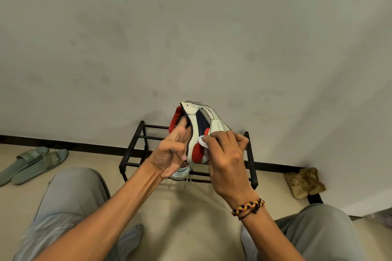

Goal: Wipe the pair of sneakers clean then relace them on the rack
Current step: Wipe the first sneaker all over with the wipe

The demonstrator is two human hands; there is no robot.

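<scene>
A white, navy and red sneaker (204, 121) is held up on end above the black metal rack (135, 144). My left hand (172, 152) grips it at the collar, fingers inside the red lining. My right hand (224, 154) pinches a small white wipe (202, 140) and presses it against the sneaker's side. The second sneaker (180, 172) lies on the rack below my left hand, mostly hidden, with a white lace (188, 182) hanging down from it.
The rack stands against a grey wall with a black skirting. A pair of green slides (31, 163) lies on the floor at the left. A crumpled brown paper bag (304, 182) sits in the right corner. My knees in grey trousers frame the floor in front.
</scene>
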